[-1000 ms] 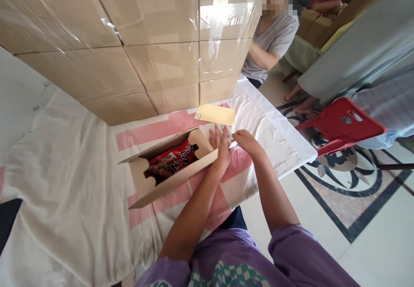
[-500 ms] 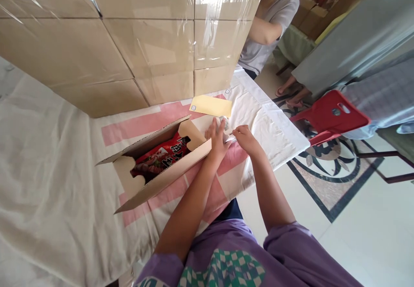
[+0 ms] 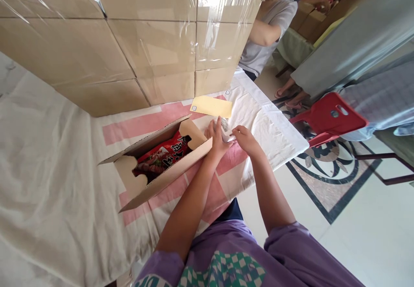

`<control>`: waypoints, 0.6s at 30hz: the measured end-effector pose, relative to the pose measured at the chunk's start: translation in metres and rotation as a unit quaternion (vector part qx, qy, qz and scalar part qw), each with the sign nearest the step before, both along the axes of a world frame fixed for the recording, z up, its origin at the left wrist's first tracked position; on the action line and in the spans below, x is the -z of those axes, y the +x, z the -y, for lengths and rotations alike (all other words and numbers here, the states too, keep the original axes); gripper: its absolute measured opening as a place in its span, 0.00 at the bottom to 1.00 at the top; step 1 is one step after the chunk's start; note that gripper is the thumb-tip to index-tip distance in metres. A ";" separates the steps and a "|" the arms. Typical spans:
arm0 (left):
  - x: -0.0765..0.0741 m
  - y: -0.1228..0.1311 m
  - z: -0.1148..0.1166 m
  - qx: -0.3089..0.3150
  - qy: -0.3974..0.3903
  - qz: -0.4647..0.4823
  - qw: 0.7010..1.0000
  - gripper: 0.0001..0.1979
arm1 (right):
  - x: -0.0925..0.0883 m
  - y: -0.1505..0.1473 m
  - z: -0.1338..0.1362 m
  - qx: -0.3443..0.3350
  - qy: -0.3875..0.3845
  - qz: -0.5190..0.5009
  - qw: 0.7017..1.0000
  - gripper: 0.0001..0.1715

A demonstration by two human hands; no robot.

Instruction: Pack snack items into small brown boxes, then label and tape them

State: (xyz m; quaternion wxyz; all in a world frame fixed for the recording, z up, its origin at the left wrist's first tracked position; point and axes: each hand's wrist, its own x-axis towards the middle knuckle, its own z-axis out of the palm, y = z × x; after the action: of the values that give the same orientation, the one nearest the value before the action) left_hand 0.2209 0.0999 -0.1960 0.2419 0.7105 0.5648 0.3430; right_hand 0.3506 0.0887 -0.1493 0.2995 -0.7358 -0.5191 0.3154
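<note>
Just right of the open cardboard box (image 3: 171,166), my left hand (image 3: 219,140) curls its fingers round a small whitish, roll-like thing (image 3: 223,124), whose kind I cannot make out. My right hand (image 3: 245,138) is closed, pinching the edge of a pale, shiny strip (image 3: 230,138) that stretches between both hands. Inside the box lies a red packet (image 3: 170,151) with black lettering, its flaps standing up around it. A yellow card (image 3: 211,106) with a small label rests flat behind my left hand.
Stacked cardboard cartons (image 3: 155,45) wrapped in clear film rise at the back. Cream cloth with pink patches covers the table (image 3: 74,183). A red plastic chair (image 3: 336,116) stands to the right. A person in a grey shirt (image 3: 268,32) is beyond the stack, another in red farther off.
The pale strip between my hands shows more of its surface, and the fingers of my left hand have shifted slightly. The box and the yellow card stay in place.
</note>
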 end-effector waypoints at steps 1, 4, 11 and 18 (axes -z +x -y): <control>0.000 0.000 0.000 -0.001 0.000 -0.001 1.000 0.49 | 0.000 0.000 0.000 0.003 0.002 0.005 1.000 0.11; 0.000 0.000 0.001 0.000 0.003 -0.002 1.000 0.47 | 0.003 0.001 0.003 0.017 0.008 0.025 1.000 0.11; 0.000 0.000 0.000 -0.005 0.001 0.001 1.000 0.49 | 0.007 0.007 0.014 0.011 -0.011 0.031 0.999 0.13; -0.002 0.000 0.000 -0.002 -0.013 0.001 1.000 0.53 | 0.013 0.012 0.025 0.004 -0.014 0.024 1.000 0.13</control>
State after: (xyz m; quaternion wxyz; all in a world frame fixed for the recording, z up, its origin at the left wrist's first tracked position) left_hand 0.2208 0.0999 -0.1938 0.2510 0.7056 0.5706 0.3370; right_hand 0.3625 0.0640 -0.1619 0.2781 -0.7493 -0.5190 0.3031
